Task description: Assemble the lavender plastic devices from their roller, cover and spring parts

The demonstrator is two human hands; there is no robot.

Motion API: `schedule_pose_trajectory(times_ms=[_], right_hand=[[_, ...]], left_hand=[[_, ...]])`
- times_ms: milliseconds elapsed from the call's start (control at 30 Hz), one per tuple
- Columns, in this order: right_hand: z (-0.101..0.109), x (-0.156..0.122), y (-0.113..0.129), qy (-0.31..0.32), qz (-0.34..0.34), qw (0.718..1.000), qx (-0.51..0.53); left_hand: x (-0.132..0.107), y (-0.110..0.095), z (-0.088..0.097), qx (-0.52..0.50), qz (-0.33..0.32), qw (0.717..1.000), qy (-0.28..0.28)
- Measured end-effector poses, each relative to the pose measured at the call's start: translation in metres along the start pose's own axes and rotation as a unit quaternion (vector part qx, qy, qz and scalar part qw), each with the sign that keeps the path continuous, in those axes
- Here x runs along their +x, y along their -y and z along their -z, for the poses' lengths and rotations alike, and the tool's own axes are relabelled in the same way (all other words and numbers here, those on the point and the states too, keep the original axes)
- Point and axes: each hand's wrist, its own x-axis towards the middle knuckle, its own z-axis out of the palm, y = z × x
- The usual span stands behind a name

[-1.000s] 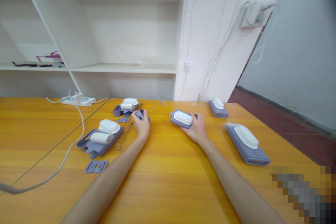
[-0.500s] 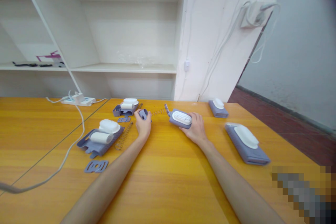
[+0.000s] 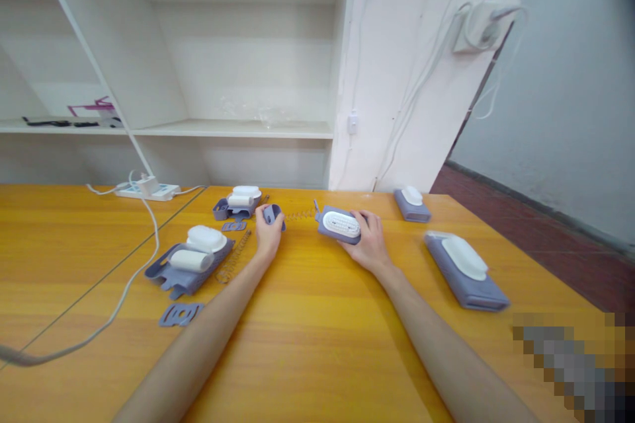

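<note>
My left hand (image 3: 266, 241) is closed around a small grey-purple plastic cap (image 3: 272, 213), its hollow side partly in view. In my right hand (image 3: 372, 242), gripped by its right end, is a grey-purple plastic case (image 3: 328, 232). A white oval piece with a ridged face (image 3: 341, 223) sits on that case. From the case's left end a thin flap (image 3: 317, 210) sticks up. Between the two hands lies a coil spring (image 3: 300, 214); whether it is attached to either part, I cannot tell.
Left of my arms are opened grey-purple cases (image 3: 186, 281) with white rollers (image 3: 191, 260), slotted plates (image 3: 181, 314) and another spring (image 3: 235, 258). Two closed cases (image 3: 466, 277) stand right. A power strip (image 3: 149, 192) and white cable (image 3: 157, 238) lie left, before a shelf (image 3: 233, 128).
The cap in my left hand has turned slightly, showing more of its hollow. The case in my right hand has shifted a little left, and its flap stands more upright.
</note>
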Motion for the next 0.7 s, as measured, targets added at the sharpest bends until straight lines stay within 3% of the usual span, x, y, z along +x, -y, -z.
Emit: schedule_pose_trajectory(times_ms=[133, 400, 500, 700], right_hand=[[0.003, 0.001, 0.003, 0.025, 0.027, 0.999, -0.001], [0.004, 0.001, 0.017, 0.074, 0.098, 0.992, 0.0], [0.003, -0.001, 0.021, 0.075, 0.1, 0.992, 0.006], [0.001, -0.002, 0.019, 0.065, 0.067, 0.995, 0.018]], left_hand=[[0.004, -0.001, 0.004, 0.001, 0.005, 0.998, 0.064], [-0.012, -0.018, 0.003, 0.067, -0.107, 0.979, 0.162], [-0.02, -0.025, 0.003, 0.07, -0.106, 0.97, 0.206], [-0.026, -0.031, 0.003, 0.047, -0.093, 0.966, 0.237]])
